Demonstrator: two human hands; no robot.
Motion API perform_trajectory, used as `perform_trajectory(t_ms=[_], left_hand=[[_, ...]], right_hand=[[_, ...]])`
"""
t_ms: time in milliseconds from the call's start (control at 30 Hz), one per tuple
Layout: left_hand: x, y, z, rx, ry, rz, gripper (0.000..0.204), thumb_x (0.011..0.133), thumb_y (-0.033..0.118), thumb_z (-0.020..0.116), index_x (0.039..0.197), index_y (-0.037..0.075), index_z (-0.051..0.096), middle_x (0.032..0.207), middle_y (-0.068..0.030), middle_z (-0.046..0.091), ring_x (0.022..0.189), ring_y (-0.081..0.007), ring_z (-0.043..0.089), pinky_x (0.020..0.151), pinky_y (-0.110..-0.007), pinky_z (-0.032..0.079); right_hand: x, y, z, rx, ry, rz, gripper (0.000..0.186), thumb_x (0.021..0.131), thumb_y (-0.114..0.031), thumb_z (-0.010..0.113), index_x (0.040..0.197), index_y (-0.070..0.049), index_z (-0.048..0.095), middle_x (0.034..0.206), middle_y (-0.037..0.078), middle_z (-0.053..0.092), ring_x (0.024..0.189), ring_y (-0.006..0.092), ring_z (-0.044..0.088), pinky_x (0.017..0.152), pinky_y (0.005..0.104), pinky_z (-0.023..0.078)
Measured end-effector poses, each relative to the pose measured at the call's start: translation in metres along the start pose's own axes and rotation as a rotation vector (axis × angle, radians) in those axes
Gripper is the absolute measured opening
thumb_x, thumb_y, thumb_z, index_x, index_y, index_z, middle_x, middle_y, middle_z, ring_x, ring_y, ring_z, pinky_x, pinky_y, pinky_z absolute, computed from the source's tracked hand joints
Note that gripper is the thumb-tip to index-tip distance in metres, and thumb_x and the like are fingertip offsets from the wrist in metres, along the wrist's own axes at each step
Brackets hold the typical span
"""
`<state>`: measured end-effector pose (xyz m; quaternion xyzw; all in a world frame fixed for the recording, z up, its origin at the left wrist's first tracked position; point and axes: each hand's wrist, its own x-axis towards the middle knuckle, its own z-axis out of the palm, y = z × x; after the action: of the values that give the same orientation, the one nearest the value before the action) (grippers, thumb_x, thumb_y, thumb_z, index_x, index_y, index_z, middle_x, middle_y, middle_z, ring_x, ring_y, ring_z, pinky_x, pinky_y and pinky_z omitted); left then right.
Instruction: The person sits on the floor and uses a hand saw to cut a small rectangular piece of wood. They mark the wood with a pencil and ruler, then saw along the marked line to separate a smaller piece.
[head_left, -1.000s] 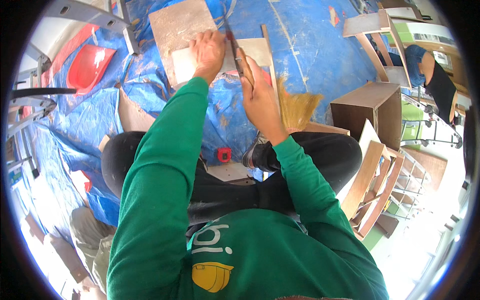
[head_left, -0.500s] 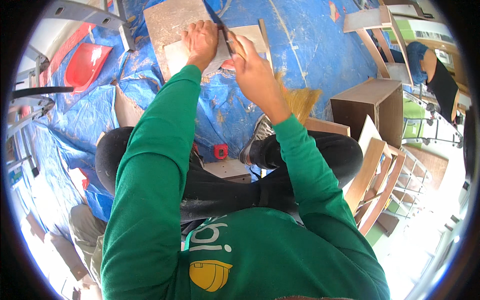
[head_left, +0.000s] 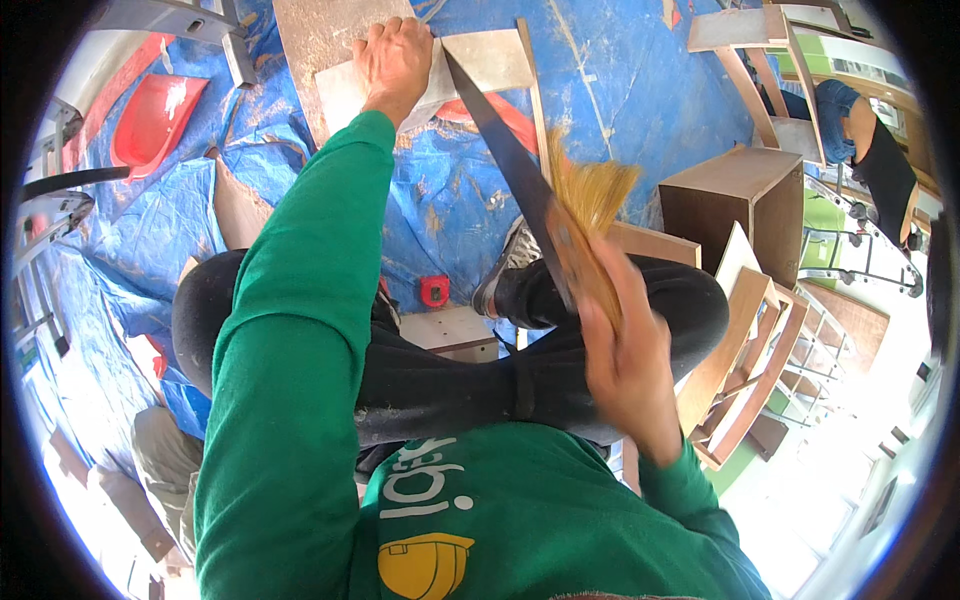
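Note:
A pale wooden board (head_left: 490, 62) lies crosswise over a larger brown panel (head_left: 318, 35). My left hand (head_left: 393, 66) presses it down, its fingers bent close together over the far side. My right hand (head_left: 632, 365), somewhat blurred, is wrapped round the wooden handle of a handsaw (head_left: 508, 150). The blade runs from above my right thigh up to the board. Its tip meets the board just right of my left hand. The far end of the blade's contact with the wood is too small to make out.
Under the board shows a red piece (head_left: 505, 118). Beside the blade are a straw broom (head_left: 597, 190) and a wood strip (head_left: 534, 90). A red tape measure (head_left: 433, 291) lies between my legs. A red dustpan (head_left: 158, 125), a brown cabinet box (head_left: 735, 195) and another person (head_left: 882, 165) are farther out.
My right hand has drawn the saw back toward my body and right, baring most of the blade. My left hand stays on the board.

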<state>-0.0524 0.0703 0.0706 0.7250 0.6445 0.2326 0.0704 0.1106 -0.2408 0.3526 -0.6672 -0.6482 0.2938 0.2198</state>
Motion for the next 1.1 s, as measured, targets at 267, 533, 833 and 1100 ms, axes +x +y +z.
perform_trajectory(t_ms=[267,533,833,1100], left_hand=[[0.001,0.009,-0.003,-0.013,-0.018,0.066,0.033,0.109,0.04,0.054,0.111,0.012,0.072,0.119,-0.009,0.073,0.119,-0.0335,0.064,0.102,-0.056,0.044],[0.001,-0.006,0.006,-0.008,0.06,0.027,0.033,0.108,0.039,0.055,0.108,0.011,0.072,0.116,-0.0096,0.073,0.117,-0.0341,0.066,0.099,-0.056,0.045],[0.001,0.007,0.003,-0.032,-0.008,0.026,0.032,0.108,0.038,0.055,0.11,0.011,0.071,0.118,-0.0087,0.072,0.118,-0.0329,0.065,0.099,-0.056,0.045],[-0.003,-0.003,0.004,-0.057,0.076,0.027,0.034,0.107,0.038,0.056,0.109,0.008,0.073,0.118,-0.0105,0.074,0.116,-0.0343,0.065,0.098,-0.056,0.046]], right_hand=[[0.139,0.065,0.095,0.023,0.16,-0.099,0.049,0.106,-0.009,0.06,0.154,-0.005,0.05,0.12,0.035,0.069,0.104,0.0545,0.069,0.083,0.0546,0.057],[0.0,0.001,0.001,-0.015,-0.02,0.025,0.053,0.107,-0.008,0.057,0.158,-0.002,0.045,0.141,0.034,0.061,0.126,0.0529,0.062,0.099,0.0518,0.055],[0.165,0.053,0.101,0.029,0.107,-0.016,0.05,0.106,-0.008,0.056,0.155,-0.007,0.044,0.122,0.029,0.071,0.109,0.0523,0.068,0.087,0.0593,0.054],[-0.002,0.001,0.002,-0.04,-0.019,0.054,0.052,0.108,-0.01,0.057,0.158,-0.008,0.046,0.138,0.03,0.065,0.124,0.0521,0.065,0.097,0.0511,0.056]])
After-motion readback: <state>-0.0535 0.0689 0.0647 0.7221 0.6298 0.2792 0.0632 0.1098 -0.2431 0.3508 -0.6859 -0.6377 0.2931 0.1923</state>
